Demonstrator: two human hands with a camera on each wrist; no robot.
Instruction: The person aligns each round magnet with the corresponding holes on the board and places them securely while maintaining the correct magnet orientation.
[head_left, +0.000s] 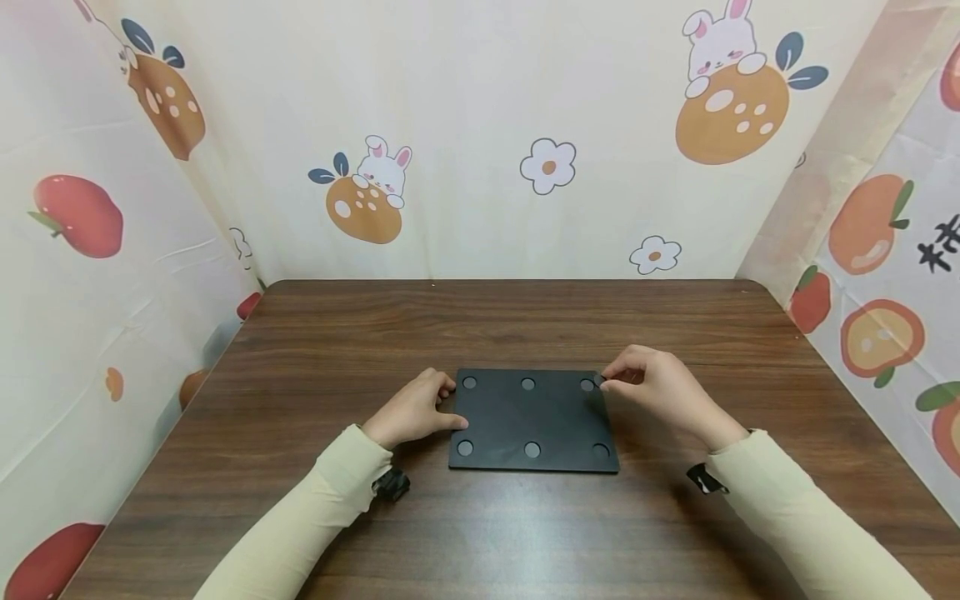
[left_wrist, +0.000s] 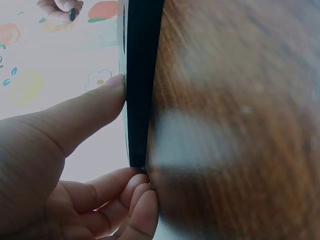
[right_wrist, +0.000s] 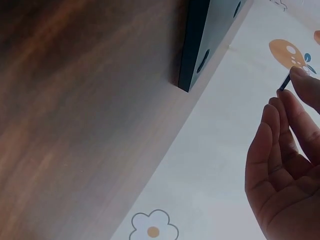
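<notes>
A flat black board (head_left: 532,417) with several round recesses along its two long sides lies on the table. The left hand (head_left: 420,410) holds its left edge, thumb on the top face and curled fingers at the far left corner; the left wrist view shows the thumb (left_wrist: 100,102) against the board's edge. Between thumb and index finger the right hand (head_left: 660,387) pinches a small dark disc (right_wrist: 285,82), over the board's far right corner, beside the recess (head_left: 587,385) there. The near right recess (head_left: 601,451) looks dark; the others look grey.
The brown wood-grain table (head_left: 360,333) extends around the board. Behind it and at both sides hang pale curtains (head_left: 465,100) printed with fruit, rabbits and flowers. Dark wrist straps sit by both cuffs.
</notes>
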